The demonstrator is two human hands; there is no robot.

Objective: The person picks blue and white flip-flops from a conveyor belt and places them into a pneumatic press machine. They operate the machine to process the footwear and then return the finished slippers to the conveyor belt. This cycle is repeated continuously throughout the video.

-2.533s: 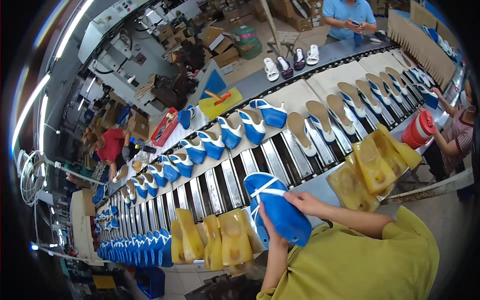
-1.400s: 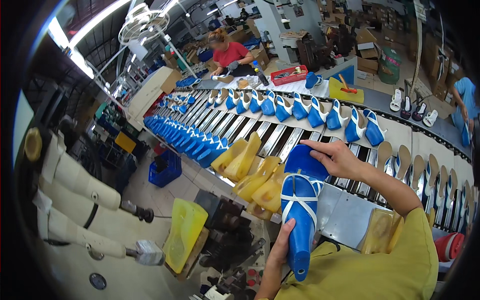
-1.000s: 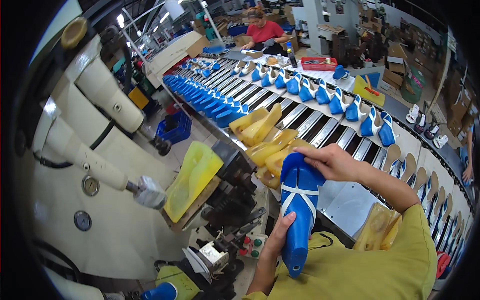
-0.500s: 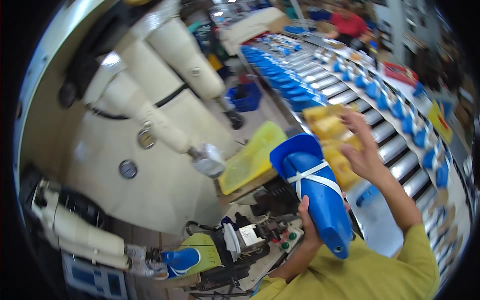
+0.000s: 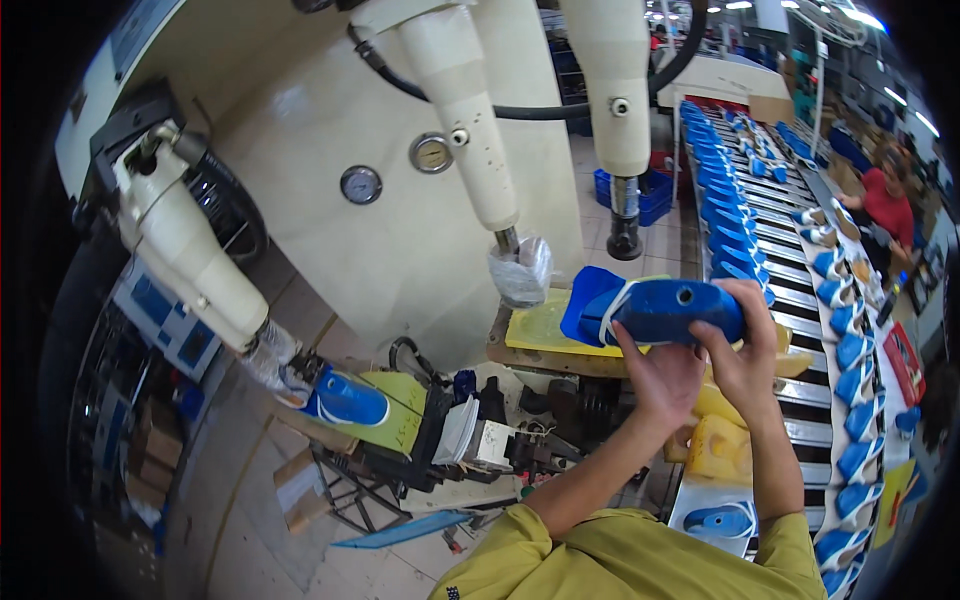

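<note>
A blue shoe last (image 5: 685, 305) lies roughly level in front of me, its side with a round hole uppermost. White strapping and a wide blue flap (image 5: 592, 305) show at its left end. My left hand (image 5: 665, 380) grips it from below, with the thumb against its near side. My right hand (image 5: 745, 350) is wrapped around the right end, thumb pressed on the near side. Just beyond and below the last is a yellow pad (image 5: 530, 328) on a machine ledge, under a plastic-wrapped press head (image 5: 522, 275).
Left, another press arm (image 5: 195, 260) bears on a blue last (image 5: 350, 398) over a yellow-green pad (image 5: 405, 405). Yellow moulded blocks (image 5: 720, 450) sit by my right forearm. Blue lasts line a roller conveyor (image 5: 800, 385) at right. A person in red (image 5: 888, 205) is beyond it.
My right hand has come from over the yellow blocks onto the last. The last has turned from slanting downward to level. My view has swung left and straightened.
</note>
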